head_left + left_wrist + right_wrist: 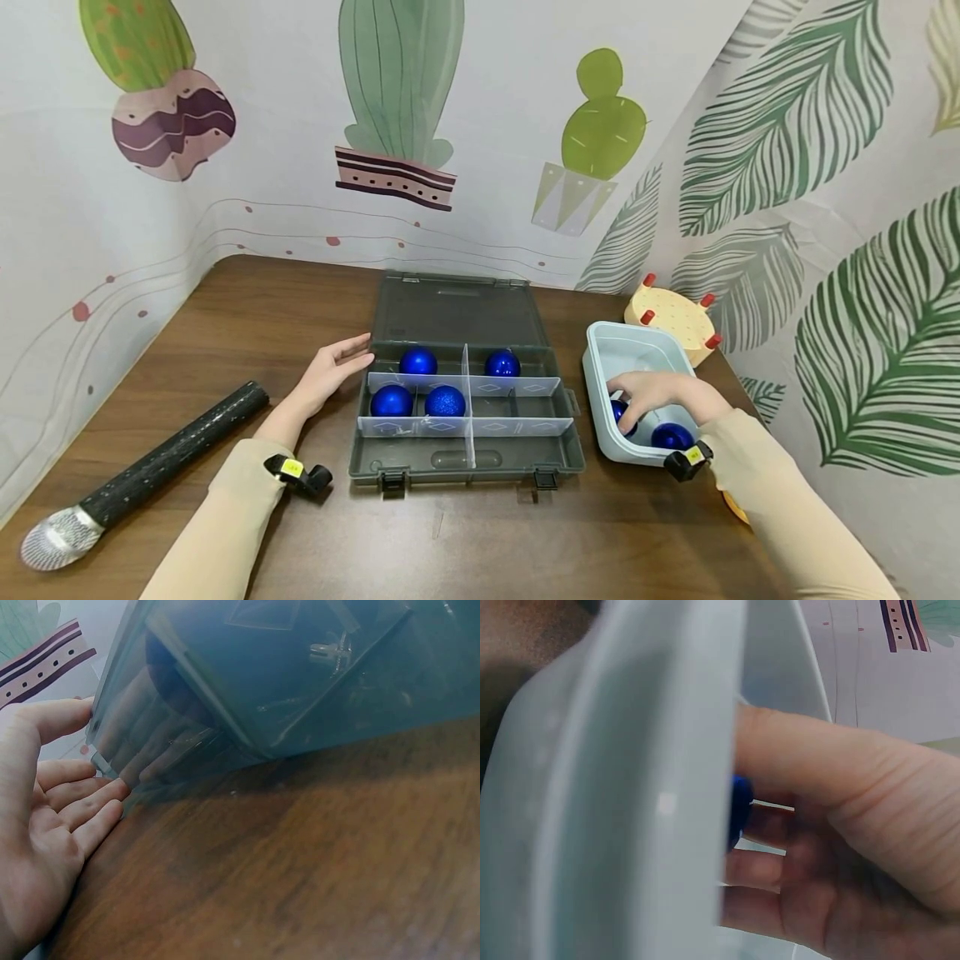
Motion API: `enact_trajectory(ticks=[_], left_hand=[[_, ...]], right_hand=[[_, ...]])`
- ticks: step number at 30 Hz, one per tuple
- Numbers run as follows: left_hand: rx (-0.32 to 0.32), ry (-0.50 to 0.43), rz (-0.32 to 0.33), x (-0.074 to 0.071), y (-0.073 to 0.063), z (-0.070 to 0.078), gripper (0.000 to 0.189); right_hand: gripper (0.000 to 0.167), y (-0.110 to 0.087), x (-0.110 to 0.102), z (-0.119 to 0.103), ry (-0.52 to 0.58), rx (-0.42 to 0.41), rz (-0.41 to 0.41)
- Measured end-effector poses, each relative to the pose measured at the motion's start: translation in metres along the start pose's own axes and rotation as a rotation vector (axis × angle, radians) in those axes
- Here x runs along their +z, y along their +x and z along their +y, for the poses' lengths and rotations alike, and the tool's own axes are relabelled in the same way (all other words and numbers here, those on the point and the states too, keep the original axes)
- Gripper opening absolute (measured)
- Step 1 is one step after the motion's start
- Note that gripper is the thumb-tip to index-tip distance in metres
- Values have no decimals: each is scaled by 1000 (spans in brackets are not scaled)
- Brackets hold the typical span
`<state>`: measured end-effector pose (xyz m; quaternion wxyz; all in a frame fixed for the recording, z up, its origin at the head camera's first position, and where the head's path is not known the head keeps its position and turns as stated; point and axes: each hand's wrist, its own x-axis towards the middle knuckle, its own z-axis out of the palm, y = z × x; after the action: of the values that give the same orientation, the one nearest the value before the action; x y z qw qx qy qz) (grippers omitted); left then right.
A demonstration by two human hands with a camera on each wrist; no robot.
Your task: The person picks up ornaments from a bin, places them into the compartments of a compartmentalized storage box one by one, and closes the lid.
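Note:
A grey see-through compartment box (525, 451) lies with its lid folded back. My left hand (336, 371) touches its left side near the hinge, fingers extended; the left wrist view shows the fingertips against the clear wall. Inside the box, one blue ball (417, 361) sits back left and another blue ball (502, 363) back right. The middle row's left half holds a matte ball (392, 401) and a glittery ball (446, 402). My right hand (660, 393) reaches into a pale blue tub (609, 417), pinching a blue ball (740, 810). Beside it lies another shiny blue ball (672, 437).
A black microphone (157, 462) with a silver head lies at the table's left. Behind the tub stands a cream round object with red pegs (670, 312). An orange edge (737, 507) shows under my right forearm. Patterned cloth hangs behind the table.

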<state>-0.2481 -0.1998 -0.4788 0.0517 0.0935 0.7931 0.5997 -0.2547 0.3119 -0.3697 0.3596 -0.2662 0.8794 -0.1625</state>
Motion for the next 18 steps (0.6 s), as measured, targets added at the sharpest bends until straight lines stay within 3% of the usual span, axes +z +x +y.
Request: enact_trajectory(ticks=[11,18], left_hand=[[-3,-5,8,0,0,0,59],[3,2,-2,0,-1,1,60]], right_hand=[[62,-4,-1,1,-20,-12,7],[66,-11,-7,4,-17,-53,74]])
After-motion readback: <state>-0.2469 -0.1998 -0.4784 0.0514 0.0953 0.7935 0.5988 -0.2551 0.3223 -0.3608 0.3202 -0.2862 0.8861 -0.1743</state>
